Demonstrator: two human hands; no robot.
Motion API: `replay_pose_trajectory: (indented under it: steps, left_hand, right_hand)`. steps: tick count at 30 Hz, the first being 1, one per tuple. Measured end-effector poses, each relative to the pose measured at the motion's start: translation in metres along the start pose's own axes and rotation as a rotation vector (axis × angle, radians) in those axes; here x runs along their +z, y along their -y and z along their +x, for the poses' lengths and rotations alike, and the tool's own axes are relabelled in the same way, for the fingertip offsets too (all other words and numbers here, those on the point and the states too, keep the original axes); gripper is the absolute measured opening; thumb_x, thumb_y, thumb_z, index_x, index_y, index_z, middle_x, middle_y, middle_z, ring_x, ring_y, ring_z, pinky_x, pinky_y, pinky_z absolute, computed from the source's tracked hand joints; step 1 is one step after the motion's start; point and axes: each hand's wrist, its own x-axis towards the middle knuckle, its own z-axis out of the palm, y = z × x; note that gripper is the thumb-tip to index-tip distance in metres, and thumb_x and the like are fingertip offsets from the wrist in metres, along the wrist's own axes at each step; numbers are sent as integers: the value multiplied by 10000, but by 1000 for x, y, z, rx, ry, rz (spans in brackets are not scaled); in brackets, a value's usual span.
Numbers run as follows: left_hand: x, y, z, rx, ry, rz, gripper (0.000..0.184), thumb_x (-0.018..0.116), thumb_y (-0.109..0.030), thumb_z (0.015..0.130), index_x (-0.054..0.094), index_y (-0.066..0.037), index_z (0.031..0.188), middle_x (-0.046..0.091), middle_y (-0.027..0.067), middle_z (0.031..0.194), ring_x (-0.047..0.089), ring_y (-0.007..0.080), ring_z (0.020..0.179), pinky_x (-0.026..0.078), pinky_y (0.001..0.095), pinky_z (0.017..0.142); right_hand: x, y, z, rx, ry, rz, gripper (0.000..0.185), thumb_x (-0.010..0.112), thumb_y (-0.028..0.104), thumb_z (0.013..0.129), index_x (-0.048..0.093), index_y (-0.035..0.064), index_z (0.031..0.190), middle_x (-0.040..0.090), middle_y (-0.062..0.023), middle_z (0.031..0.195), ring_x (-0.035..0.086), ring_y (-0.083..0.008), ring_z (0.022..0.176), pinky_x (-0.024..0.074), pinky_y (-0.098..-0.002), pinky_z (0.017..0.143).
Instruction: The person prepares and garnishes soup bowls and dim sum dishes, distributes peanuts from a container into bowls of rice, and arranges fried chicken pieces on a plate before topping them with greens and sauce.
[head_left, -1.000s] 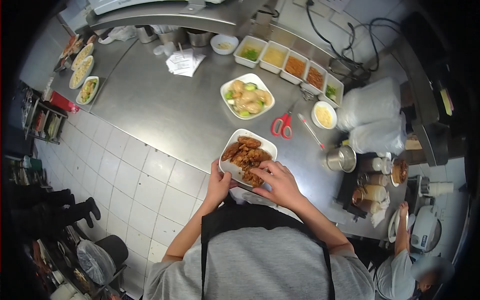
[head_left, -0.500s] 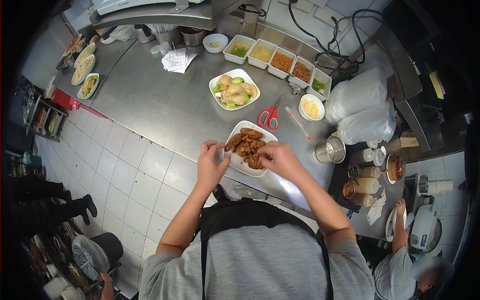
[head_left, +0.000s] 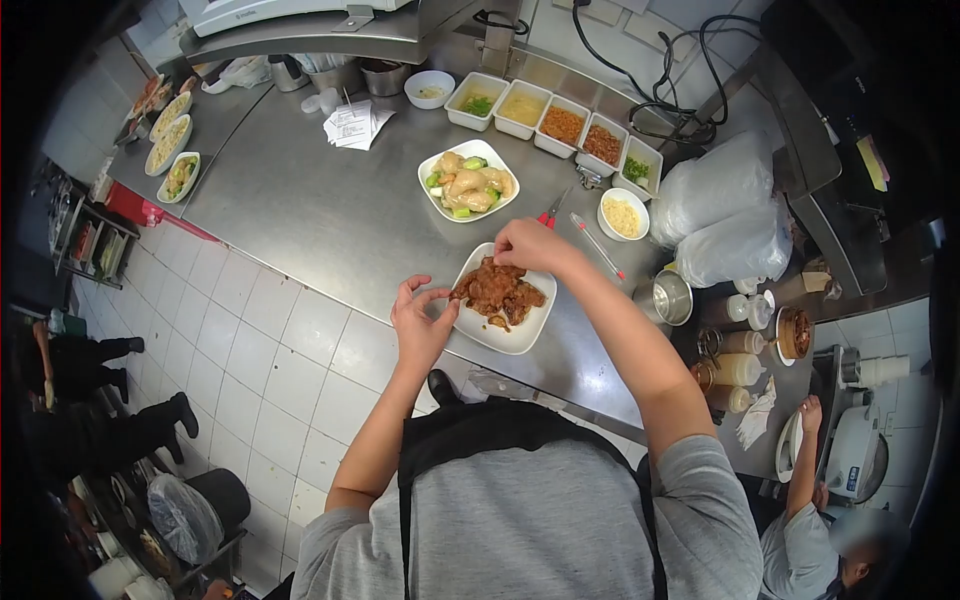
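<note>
A white square plate (head_left: pixel 514 338) near the counter's front edge holds a pile of browned, glazed chicken wings (head_left: pixel 500 295). My right hand (head_left: pixel 531 246) reaches over the plate's far side, its fingertips pinching a chicken wing at the top of the pile. At the plate's left rim is my left hand (head_left: pixel 421 318); its thumb and index finger close around the end of a chicken wing, the other fingers loosely curled. Beyond, a second white plate (head_left: pixel 425 165) carries pale chicken and green vegetables (head_left: pixel 468 185). Red-handled scissors (head_left: pixel 550 214) lie partly hidden behind my right hand.
Several topping tubs (head_left: pixel 522 108) line the counter's back. A small bowl (head_left: pixel 622 215), a red-tipped pen (head_left: pixel 598 245), a metal pot (head_left: pixel 663 299) and sauce bottles (head_left: pixel 738 370) stand right. Paper slips (head_left: pixel 352 125) lie back left. A co-worker (head_left: pixel 800 545) is at lower right.
My right hand has moved from the near right of the plate to its far side. The wings are piled closer together toward the far side. My left fingers have closed in at the left rim.
</note>
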Motion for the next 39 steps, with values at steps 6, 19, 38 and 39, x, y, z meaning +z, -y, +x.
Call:
replay_pose_trajectory:
  steps: [6,19,38,39]
  left_hand:
    - [-2,-5,14,-10,-59,-139,145,716,-111,699,682,-44,824,499,126,1128,477,277,1098,380,370,929]
    - [-47,-110,39,469,550,335,152,715,-158,664,667,-108,799,476,19,1184,367,238,1232,99,554,1052]
    - [-18,-48,47,301,406,483,404,787,-257,589,683,-122,956,439,62,1194,330,284,1223,112,602,1019]
    - [-17,-46,50,321,404,477,385,787,-258,585,680,-117,928,431,60,1201,326,281,1227,109,609,1018]
  right_hand:
    - [6,-4,-37,15,-287,258,183,637,179,811,663,31,915,635,-107,792,629,-199,726,479,-320,648]
    - [34,10,-123,18,-426,465,175,653,124,782,666,29,927,614,-108,793,603,-200,688,476,-307,635]
    - [77,21,-110,28,-601,229,352,740,162,681,596,66,988,502,-89,943,544,-261,879,457,-362,755]
    - [78,21,-108,31,-615,215,356,745,161,672,593,69,981,502,-86,941,544,-262,870,457,-366,748]
